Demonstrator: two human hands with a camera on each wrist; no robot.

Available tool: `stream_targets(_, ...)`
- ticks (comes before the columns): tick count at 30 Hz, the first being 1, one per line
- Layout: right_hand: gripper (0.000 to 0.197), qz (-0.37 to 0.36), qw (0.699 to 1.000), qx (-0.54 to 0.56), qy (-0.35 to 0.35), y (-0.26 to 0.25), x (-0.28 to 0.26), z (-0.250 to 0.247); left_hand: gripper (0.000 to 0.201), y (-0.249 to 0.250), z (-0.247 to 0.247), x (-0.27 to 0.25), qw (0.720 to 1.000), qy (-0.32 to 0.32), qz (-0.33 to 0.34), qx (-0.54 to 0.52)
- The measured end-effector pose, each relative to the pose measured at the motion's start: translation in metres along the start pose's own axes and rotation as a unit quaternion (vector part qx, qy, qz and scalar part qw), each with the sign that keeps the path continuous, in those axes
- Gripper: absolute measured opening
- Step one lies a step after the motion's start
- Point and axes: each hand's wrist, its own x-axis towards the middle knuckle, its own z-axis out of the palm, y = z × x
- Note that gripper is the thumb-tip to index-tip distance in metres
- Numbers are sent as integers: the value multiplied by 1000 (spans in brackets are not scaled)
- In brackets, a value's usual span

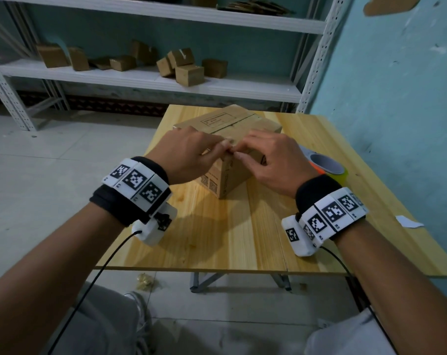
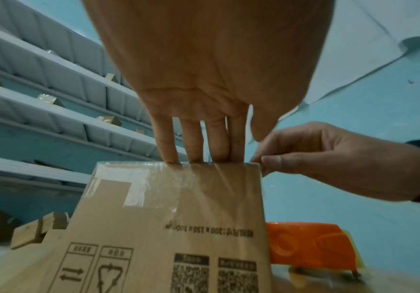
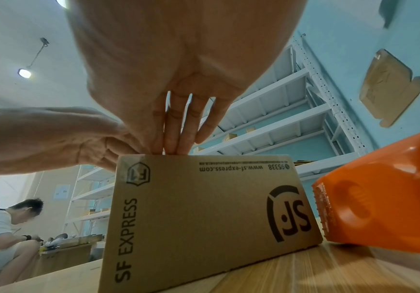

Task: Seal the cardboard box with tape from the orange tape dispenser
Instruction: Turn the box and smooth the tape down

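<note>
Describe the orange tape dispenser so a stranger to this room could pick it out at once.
Start at the wooden table by the blue wall. The cardboard box under both hands stands on it, and the orange tape dispenser lies just to its right, behind the right hand. It is the only bright orange thing there, amid brown cardboard.

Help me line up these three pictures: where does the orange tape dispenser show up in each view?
Head: orange tape dispenser lies on the table, right of the cardboard box, partly behind the right hand.
Left wrist: lower right, just right of the box's edge.
Right wrist: right edge, large and close.
Shared landmark: the cardboard box, immediately left of the dispenser in all three.
</note>
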Motion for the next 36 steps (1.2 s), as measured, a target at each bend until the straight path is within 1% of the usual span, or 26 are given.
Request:
stream_targets(1, 15, 2, 1000, 2, 2, 0, 0, 0, 54, 1, 0, -1, 1000, 2, 6, 0)
stream_targets(3, 16, 2, 1000, 2, 9, -1, 0, -1, 45, 2, 2, -3, 999, 11, 14, 30)
stream_targets(8, 18, 10, 1000, 3, -3, -3, -1, -1, 37, 7, 6, 0, 998, 8, -9, 66)
stream_targets(13, 16, 14, 1000, 1, -5, -5, -1, -2, 31, 15, 13, 2, 995, 45, -22, 90)
stream_targets(17, 15, 17, 1000, 1, 1, -6, -2, -2, 33, 17, 16, 3, 994, 60, -39, 87)
stream_targets(19, 15, 18, 1000, 3, -2, -7, -2, -2, 36, 14, 12, 3, 995, 52, -32, 75)
stream_targets(22, 16, 20, 1000, 8, -6, -7, -2, -3, 40, 5, 2, 0, 999, 25, -11, 24)
stream_targets(24, 16, 22, 1000, 11, -5, -7, -1, -3, 41, 3, 0, -1, 1000, 18, -12, 6)
stream_targets(28, 15, 19, 1000, 7, -2, -8, 0, -2, 29, 9, 5, 0, 998, 42, -23, 28)
stream_targets(34, 14, 23, 1000, 0, -1, -9, 0, -2, 30, 14, 11, 3, 996, 52, -47, 53)
stream_targets(36, 15, 25, 1000, 6, -3, -10, 0, -2, 30, 14, 9, 4, 997, 50, -46, 45)
